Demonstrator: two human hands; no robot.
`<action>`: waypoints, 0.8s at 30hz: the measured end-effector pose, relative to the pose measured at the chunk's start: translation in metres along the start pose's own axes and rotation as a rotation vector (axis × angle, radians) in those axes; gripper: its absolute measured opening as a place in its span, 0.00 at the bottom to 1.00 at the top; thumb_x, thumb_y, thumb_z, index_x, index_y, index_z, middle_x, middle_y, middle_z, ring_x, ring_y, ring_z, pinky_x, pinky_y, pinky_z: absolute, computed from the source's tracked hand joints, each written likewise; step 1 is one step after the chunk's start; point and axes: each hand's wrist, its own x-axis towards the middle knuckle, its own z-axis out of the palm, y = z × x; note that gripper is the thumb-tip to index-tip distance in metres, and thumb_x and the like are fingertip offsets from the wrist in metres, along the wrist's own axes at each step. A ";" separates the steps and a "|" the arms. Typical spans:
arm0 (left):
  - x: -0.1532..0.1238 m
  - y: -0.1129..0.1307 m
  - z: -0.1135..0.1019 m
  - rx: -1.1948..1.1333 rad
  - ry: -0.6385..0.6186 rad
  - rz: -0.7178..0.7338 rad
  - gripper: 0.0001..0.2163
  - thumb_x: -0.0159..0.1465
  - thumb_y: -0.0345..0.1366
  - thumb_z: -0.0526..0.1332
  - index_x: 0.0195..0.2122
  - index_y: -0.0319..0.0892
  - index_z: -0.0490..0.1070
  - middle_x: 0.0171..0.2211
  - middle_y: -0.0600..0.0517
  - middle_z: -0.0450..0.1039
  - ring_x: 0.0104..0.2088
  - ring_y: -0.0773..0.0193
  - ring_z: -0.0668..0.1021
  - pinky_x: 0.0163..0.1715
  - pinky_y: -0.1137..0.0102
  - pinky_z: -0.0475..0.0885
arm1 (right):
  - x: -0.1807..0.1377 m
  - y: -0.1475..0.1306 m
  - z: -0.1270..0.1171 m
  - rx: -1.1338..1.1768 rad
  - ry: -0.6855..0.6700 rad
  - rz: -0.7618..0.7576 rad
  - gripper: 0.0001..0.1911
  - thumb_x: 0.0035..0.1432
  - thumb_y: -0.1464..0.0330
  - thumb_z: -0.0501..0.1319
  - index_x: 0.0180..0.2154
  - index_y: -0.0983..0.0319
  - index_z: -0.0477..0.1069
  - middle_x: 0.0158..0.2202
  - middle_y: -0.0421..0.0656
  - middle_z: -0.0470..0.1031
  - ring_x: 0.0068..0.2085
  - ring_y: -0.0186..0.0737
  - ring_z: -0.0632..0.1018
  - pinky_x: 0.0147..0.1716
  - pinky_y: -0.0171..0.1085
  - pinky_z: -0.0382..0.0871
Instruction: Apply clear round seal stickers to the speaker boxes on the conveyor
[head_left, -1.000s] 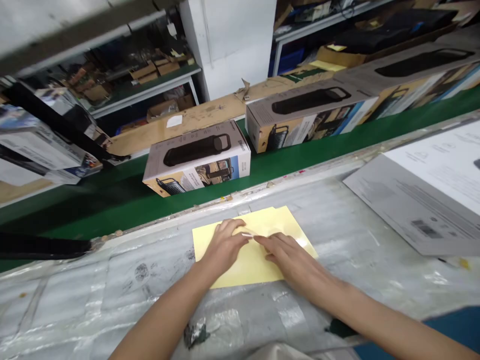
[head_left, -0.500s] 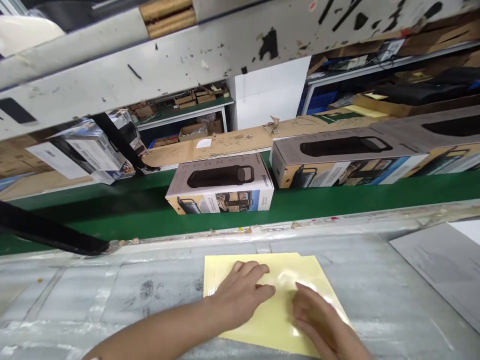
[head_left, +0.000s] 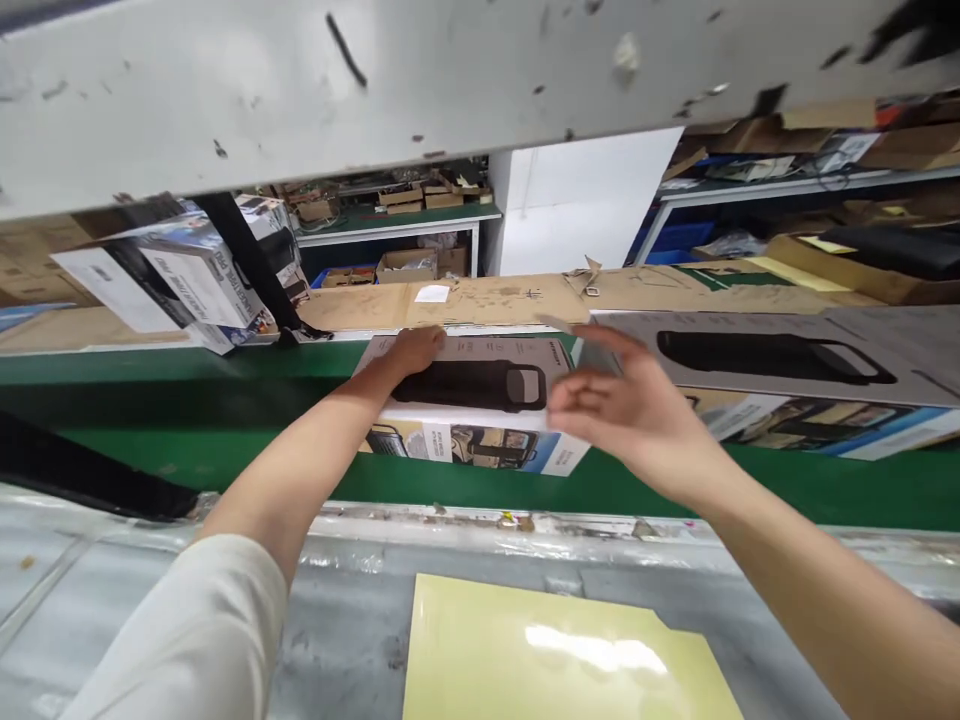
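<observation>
A printed product box (head_left: 480,425) with a dark elongated device pictured on top lies on the green belt (head_left: 450,492). My left hand (head_left: 416,352) is closed on its far left part, and some of those fingers are out of sight. At the box's right end hovers my right hand (head_left: 626,410), index finger stretched out and the others loosely bent. A pale, blurred bit shows at that index fingertip; I cannot make out what it is. Glossy yellow sheets (head_left: 555,650) lie on the worktop nearest me, with neither hand on them.
More printed boxes (head_left: 780,360) stand to the right on the belt. A black post (head_left: 247,265) rises at the left beside tilted white boxes (head_left: 202,270). A scuffed white beam (head_left: 450,90) crosses overhead. Cardboard (head_left: 495,300) covers the ledge behind.
Both hands have left the yellow sheets and reached forward to the printed box. My left hand has closed on it. The view has shifted, leaving the sheets lower in the picture.
</observation>
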 end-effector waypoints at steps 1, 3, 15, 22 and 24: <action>0.004 -0.005 0.006 0.020 -0.058 -0.013 0.14 0.75 0.34 0.50 0.50 0.43 0.74 0.55 0.43 0.78 0.57 0.51 0.78 0.57 0.58 0.71 | 0.027 0.006 0.004 -0.029 -0.035 -0.007 0.44 0.54 0.60 0.74 0.66 0.52 0.55 0.34 0.40 0.76 0.38 0.46 0.81 0.40 0.46 0.80; 0.001 -0.010 0.018 0.019 -0.091 -0.015 0.15 0.76 0.36 0.48 0.49 0.42 0.74 0.52 0.43 0.80 0.53 0.49 0.80 0.54 0.58 0.72 | 0.077 0.021 0.013 -0.076 -0.099 -0.045 0.47 0.51 0.60 0.75 0.66 0.52 0.55 0.35 0.39 0.76 0.40 0.45 0.80 0.43 0.45 0.79; -0.017 -0.025 0.031 -0.010 -0.069 -0.021 0.15 0.78 0.36 0.45 0.52 0.42 0.70 0.54 0.44 0.79 0.55 0.50 0.79 0.55 0.59 0.68 | 0.198 0.086 0.044 -0.282 -0.310 0.023 0.50 0.46 0.74 0.72 0.67 0.52 0.54 0.31 0.35 0.72 0.30 0.37 0.74 0.27 0.35 0.73; -0.022 -0.025 0.028 -0.002 -0.062 -0.040 0.15 0.78 0.35 0.45 0.53 0.39 0.70 0.54 0.42 0.78 0.55 0.49 0.79 0.56 0.58 0.68 | 0.214 0.096 0.055 -0.510 -0.281 -0.005 0.50 0.48 0.75 0.71 0.69 0.54 0.54 0.32 0.36 0.74 0.33 0.40 0.76 0.35 0.38 0.74; -0.023 -0.026 0.028 -0.001 -0.060 -0.042 0.15 0.78 0.35 0.45 0.53 0.39 0.70 0.55 0.42 0.78 0.56 0.49 0.79 0.57 0.58 0.68 | 0.215 0.096 0.055 -0.628 -0.250 0.001 0.49 0.48 0.75 0.71 0.69 0.55 0.56 0.38 0.41 0.77 0.35 0.43 0.77 0.40 0.43 0.76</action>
